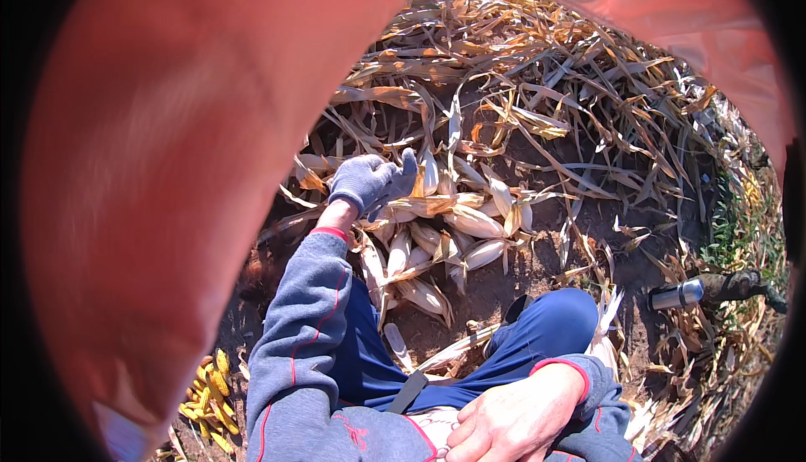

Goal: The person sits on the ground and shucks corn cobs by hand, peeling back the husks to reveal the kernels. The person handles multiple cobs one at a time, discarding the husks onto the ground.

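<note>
My left hand (368,183), in a grey work glove, reaches out at the left edge of a heap of corn ears in pale dry husks (470,223). Its fingers and thumb are apart, and I see nothing held between them. My right hand (516,420) is bare and lies close to my body at the lower edge, by the front of my grey sweatshirt (306,412). Its fingers are curled in; whatever they may hold is hidden. Husked yellow corn ears (212,399) lie on the ground at the lower left.
Dry corn stalks and leaves (588,101) spread across the far side. A metal flask (677,295) lies at the right, beside green weeds (730,235). My blue-trousered knees (558,319) flank the near ground. Blurred reddish sheeting (185,126) covers much of the left and top.
</note>
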`<act>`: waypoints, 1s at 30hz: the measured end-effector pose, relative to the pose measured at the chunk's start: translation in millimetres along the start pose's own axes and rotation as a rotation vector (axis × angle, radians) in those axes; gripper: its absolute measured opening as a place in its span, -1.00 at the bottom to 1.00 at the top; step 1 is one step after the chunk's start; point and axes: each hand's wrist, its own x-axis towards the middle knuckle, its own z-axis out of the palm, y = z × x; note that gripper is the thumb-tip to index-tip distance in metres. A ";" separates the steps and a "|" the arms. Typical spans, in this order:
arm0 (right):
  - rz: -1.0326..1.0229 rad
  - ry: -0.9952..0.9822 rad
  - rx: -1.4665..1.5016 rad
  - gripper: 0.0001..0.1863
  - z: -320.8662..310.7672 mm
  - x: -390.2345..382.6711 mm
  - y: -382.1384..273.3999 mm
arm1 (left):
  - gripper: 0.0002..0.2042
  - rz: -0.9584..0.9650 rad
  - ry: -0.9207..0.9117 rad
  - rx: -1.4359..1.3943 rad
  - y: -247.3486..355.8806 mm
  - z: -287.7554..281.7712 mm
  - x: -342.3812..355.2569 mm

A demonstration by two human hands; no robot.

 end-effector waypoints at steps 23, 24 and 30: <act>0.114 0.128 -0.270 -0.93 -29.9 -4.4 -59.5 | -0.69 -0.014 -0.005 -0.009 6.6 -1.5 -5.4; 0.123 0.092 -0.246 -0.94 -24.5 0.9 -47.2 | -0.69 0.005 -0.012 -0.012 11.9 1.5 -1.6; 0.107 0.031 -0.161 -0.81 -9.8 11.5 -17.6 | -0.68 0.023 -0.010 0.016 2.4 2.8 -4.3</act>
